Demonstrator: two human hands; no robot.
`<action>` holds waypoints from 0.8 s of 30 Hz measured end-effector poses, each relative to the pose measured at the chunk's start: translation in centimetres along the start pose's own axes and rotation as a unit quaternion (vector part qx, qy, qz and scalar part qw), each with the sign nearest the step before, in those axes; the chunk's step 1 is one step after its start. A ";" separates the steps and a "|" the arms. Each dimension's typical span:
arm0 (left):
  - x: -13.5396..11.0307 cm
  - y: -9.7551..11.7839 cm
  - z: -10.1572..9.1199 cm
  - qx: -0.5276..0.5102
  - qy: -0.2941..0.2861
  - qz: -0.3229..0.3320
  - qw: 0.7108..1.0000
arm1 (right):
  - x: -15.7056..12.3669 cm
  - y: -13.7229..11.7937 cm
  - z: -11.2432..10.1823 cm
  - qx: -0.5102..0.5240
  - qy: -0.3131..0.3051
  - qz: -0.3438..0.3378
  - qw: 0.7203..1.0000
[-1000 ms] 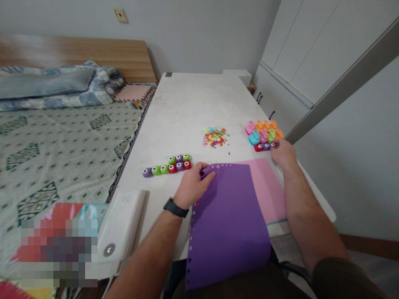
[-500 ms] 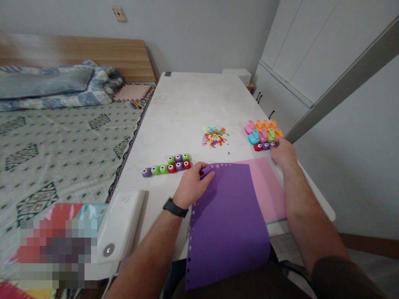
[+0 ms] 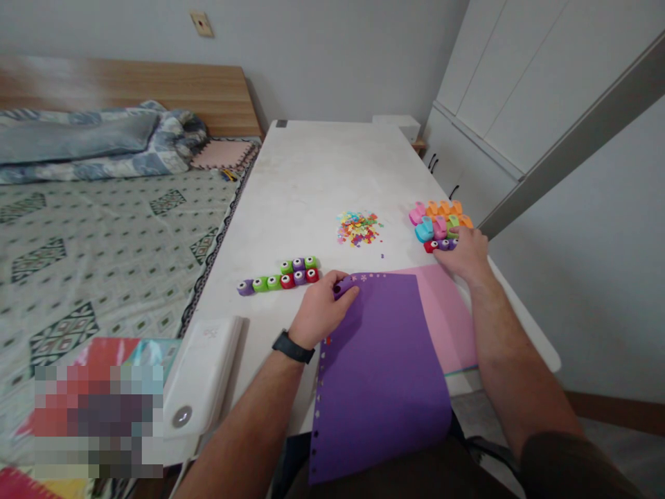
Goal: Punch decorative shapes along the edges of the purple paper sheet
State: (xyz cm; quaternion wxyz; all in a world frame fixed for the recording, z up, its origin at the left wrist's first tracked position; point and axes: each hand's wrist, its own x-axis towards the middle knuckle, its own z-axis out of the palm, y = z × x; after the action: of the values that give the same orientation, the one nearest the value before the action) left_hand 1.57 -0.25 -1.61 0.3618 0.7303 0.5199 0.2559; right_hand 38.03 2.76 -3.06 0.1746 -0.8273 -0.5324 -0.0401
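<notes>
A purple sheet (image 3: 382,353) with shapes punched along its left and top edges lies on the table and sags over its front edge. My left hand (image 3: 325,305) pinches the sheet's top left corner between thumb and fingers. At the table's right side, my right hand (image 3: 465,255) reaches over a short row of small craft punches (image 3: 431,246), red and purple. Its thumb is in front of the row and its fingers are spread behind, partly hiding the purple ones. Larger pink, blue, green and orange punches (image 3: 424,229) stand just behind.
Colourful paper cutouts (image 3: 358,229) lie heaped mid-table. More small punches (image 3: 273,282) line up at left. A pink sheet (image 3: 447,319) lies partly under the purple one. A white device (image 3: 205,374) sits at the left edge, beside a bed (image 3: 119,256).
My right hand has shifted left across the row of small punches, its thumb now nearer the red one. My left hand and the purple sheet have stayed in place.
</notes>
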 end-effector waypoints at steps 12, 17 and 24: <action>0.1 0.0 0.0 0.001 -0.001 0.001 1.000 | -0.2 0.2 0.9 0.013 0.011 0.000 1.000; 0.1 -0.1 0.0 0.003 -0.001 0.000 1.000 | -0.2 0.2 0.9 0.014 0.020 -0.004 1.000; 0.1 -0.3 0.2 0.001 -0.001 0.001 1.000 | -0.4 0.1 0.8 0.042 0.051 -0.023 0.998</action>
State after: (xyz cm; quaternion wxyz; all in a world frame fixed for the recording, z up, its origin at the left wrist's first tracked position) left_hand 1.55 -0.13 -1.98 0.3613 0.7313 0.5190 0.2557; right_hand 37.89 2.64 -3.91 0.2348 -0.8037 -0.5430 -0.0636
